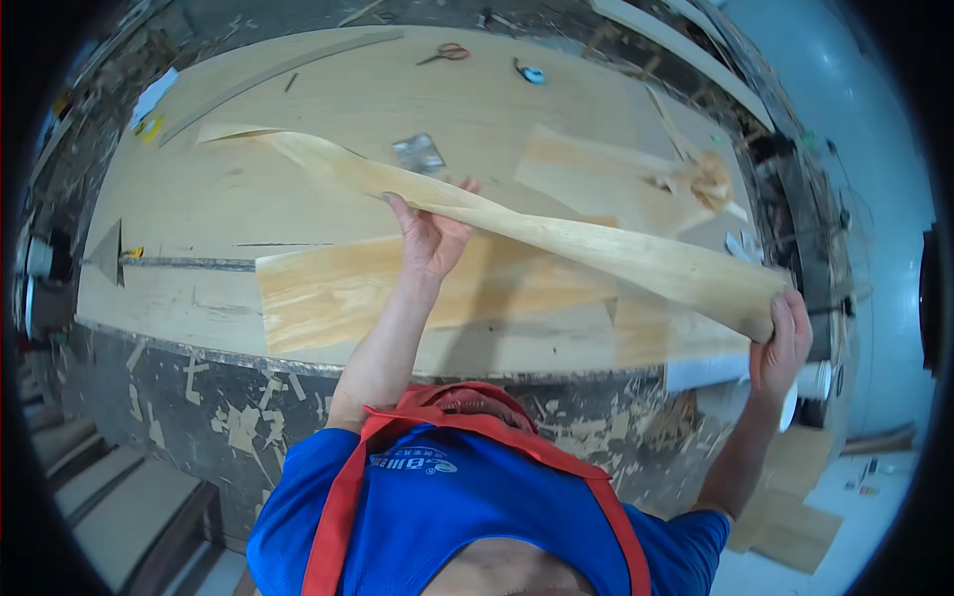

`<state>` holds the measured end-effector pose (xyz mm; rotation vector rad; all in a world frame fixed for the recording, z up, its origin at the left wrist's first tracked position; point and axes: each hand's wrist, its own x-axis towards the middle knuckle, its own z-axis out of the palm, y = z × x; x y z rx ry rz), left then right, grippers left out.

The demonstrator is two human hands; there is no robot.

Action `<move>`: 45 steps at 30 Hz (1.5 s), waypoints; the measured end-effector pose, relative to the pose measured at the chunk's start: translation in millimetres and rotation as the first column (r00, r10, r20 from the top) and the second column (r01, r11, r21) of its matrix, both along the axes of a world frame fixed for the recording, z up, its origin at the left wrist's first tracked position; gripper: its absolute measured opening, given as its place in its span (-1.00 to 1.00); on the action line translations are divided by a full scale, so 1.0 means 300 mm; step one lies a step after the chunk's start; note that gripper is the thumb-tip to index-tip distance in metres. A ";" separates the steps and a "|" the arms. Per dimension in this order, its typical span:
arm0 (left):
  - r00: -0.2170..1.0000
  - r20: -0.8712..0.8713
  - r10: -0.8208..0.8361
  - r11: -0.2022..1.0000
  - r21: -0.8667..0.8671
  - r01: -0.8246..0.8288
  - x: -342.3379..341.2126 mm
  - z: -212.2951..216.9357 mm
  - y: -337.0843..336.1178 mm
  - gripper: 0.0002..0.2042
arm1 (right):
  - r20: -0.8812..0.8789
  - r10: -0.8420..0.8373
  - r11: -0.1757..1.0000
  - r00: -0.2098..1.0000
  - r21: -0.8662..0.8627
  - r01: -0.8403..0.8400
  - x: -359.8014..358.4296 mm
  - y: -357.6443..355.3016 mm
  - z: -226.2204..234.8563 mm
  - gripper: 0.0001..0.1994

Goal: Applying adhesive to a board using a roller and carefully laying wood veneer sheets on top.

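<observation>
Workbench: our wide wooden workbench [298, 179] fills the upper half of the view, its pale top bare in places and its dark front edge spattered with scraps.
Veneer strip: we hold a long, thin, pale veneer strip [556, 233] up off the bench; it runs from the far left, where its tip curls near the bench top, across to the lower right, twisting along its length.
Grained sheet: a yellowish veneer sheet [397, 288] lies flat on the bench under the strip, in front of us.
Smaller sheets: paler veneer pieces [586, 174] lie on the bench further right, with a crumpled scrap [708, 179] beside them.
Left hand: our left hand [429, 238] is raised under the strip near its middle, fingers curled over its far edge and closed on it.
Right hand: our right hand [783, 343] clasps the strip's right end, fingers wrapped round it.
Small things: scissors with red handles [444, 54] and a tape measure [531, 73] lie at the far edge; a grey foil-like packet [418, 153] sits just beyond the strip; a yellow tape roll [150, 127] rests at the far left.
</observation>
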<state>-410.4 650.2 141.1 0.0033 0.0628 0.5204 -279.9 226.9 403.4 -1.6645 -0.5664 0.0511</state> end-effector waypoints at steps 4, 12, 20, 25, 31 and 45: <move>0.990 -0.131 0.041 0.984 -0.167 -0.063 0.008 -0.097 -0.203 -0.09 | -0.036 -0.252 0.957 0.967 0.142 0.254 0.028 -0.251 -0.194 -0.80; 0.972 -0.229 -0.043 0.983 -0.184 0.000 -0.047 -0.347 -0.485 -0.34 | -0.677 0.101 0.856 0.729 0.433 0.283 0.076 -0.774 -0.398 -0.76; 0.951 -0.307 -0.039 0.977 -0.210 -0.028 -0.134 -0.178 -0.620 -0.58 | -0.709 0.201 0.744 0.676 0.559 0.365 -0.172 -1.225 -0.682 -0.66; 0.941 -0.334 0.052 0.978 -0.173 -0.116 -0.234 -0.150 -0.583 -0.69 | -0.807 -0.008 0.636 0.591 0.452 0.626 -0.442 -1.248 -0.822 -0.79; 0.937 -0.348 0.041 0.998 -0.021 -0.052 -0.257 -0.147 -0.619 -0.77 | -0.840 0.049 0.607 0.540 0.455 0.652 -0.618 -1.440 -1.000 -0.78; 0.895 -0.385 0.226 0.955 0.271 -0.124 -0.209 0.127 -1.021 -0.81 | -0.822 0.224 0.818 0.524 0.451 0.357 -0.551 -1.735 -1.278 -0.62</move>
